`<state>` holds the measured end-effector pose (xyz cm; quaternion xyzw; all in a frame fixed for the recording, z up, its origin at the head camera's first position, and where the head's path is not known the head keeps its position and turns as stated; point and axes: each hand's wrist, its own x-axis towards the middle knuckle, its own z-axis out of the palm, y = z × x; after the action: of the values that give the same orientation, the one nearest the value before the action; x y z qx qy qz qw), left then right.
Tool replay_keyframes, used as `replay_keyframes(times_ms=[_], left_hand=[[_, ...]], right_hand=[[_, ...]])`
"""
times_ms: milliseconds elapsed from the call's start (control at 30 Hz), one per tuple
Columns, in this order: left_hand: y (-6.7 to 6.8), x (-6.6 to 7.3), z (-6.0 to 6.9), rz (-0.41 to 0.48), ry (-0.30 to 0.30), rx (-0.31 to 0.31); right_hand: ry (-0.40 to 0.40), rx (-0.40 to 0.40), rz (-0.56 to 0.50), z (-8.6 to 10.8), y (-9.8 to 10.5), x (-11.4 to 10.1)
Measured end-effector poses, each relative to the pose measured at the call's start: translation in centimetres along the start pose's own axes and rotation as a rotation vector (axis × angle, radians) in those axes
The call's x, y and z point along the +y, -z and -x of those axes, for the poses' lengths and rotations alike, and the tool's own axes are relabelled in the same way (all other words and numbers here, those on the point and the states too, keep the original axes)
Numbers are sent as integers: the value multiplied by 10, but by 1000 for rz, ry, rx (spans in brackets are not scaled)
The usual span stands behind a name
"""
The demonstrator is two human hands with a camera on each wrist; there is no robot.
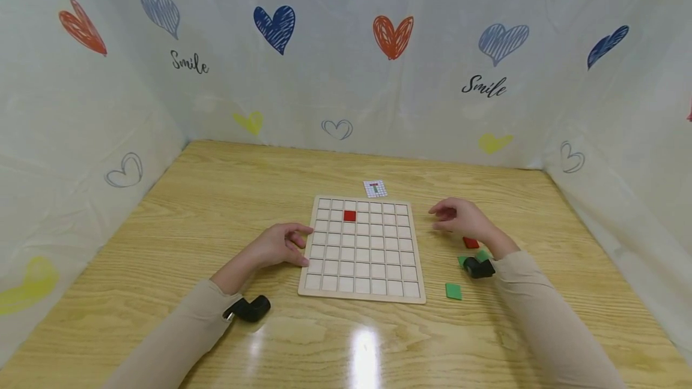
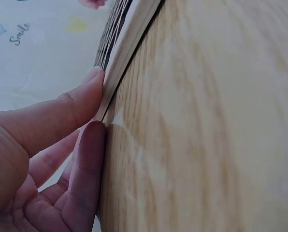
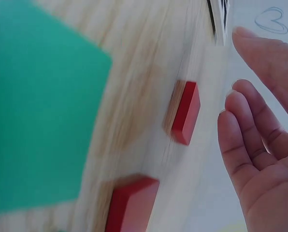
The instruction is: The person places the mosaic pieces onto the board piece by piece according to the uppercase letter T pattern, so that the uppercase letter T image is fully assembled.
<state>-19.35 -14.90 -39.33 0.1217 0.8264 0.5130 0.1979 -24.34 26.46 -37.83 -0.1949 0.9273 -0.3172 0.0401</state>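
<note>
A wooden grid board [image 1: 415, 257] lies on the table with one red tile [image 1: 349, 216] in a cell of its second row from the far side. My left hand [image 1: 281, 245] touches the board's left edge, thumb and index finger spread along it. The left wrist view shows the thumb tip [image 2: 98, 75] against the rim. To the board's right, my right hand [image 1: 459, 218] hovers above the table with loosely bent fingers and nothing between them. Below it in the right wrist view lie two red tiles [image 3: 186, 113], with a large, blurred green tile [image 3: 42, 111] nearer the camera.
A small card [image 1: 375, 188] with a T pattern in coloured squares lies beyond the board's far edge. A loose green tile [image 1: 453, 291] lies right of the board's near corner; more green tiles [image 1: 482, 254] are partly hidden by the right wrist camera [image 1: 479, 268]. White curtains surround the table.
</note>
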Motion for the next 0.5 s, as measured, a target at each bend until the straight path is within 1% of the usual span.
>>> replay_keyframes(times_ms=[167,367,500], left_hand=[[0,1,1,3,-1,-3],[0,2,1,4,-5,-7],[0,3,2,3,-8,-8]], right_hand=[[-2,6,19,4,5,4],[-6,-13,10,9,10,9],[-8,-26,28,11,13,12]])
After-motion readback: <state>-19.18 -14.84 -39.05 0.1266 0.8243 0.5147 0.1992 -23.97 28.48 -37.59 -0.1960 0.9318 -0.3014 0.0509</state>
